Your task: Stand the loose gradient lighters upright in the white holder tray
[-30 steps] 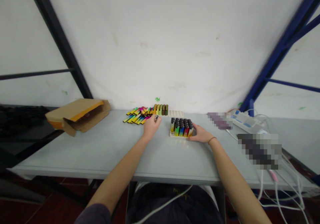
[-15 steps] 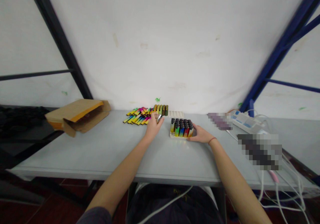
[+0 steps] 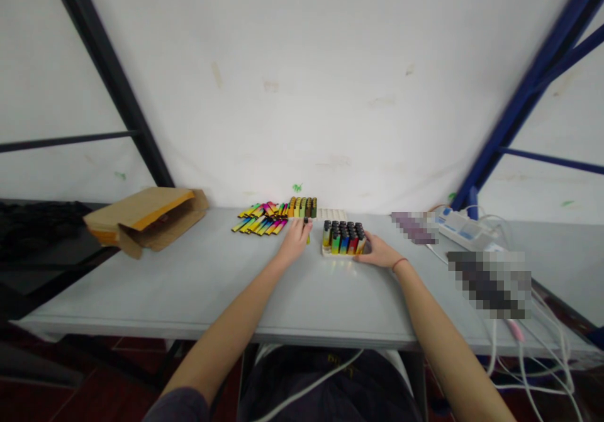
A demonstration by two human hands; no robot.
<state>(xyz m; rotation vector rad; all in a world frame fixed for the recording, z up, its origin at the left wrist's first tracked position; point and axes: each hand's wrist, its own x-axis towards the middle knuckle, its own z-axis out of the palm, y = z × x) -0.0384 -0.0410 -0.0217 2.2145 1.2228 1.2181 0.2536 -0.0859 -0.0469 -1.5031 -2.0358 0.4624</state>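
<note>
One lighter [image 3: 306, 221], cap up, is being gripped by the left hand [image 3: 293, 240]. From that hand, at three o'clock, a white tray [image 3: 340, 256] of upright lighters [image 3: 343, 239] is being held at its four o'clock corner by the right hand [image 3: 380, 253]; at ten o'clock, loose lighters [image 3: 262, 224] are being supported by the worktop [image 3: 311, 296]

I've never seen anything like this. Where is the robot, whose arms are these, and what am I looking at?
There is no robot here: these are a person's bare arms, seen by one camera worn on the head, looking forward and down. On the grey table lie a heap of colourful slim pieces and, over to the left, an open cardboard box. The left hand holds what looks like a lighter, dark end up. The right hand holds the side of a pale tray full of upright, black-topped lighters.
</note>
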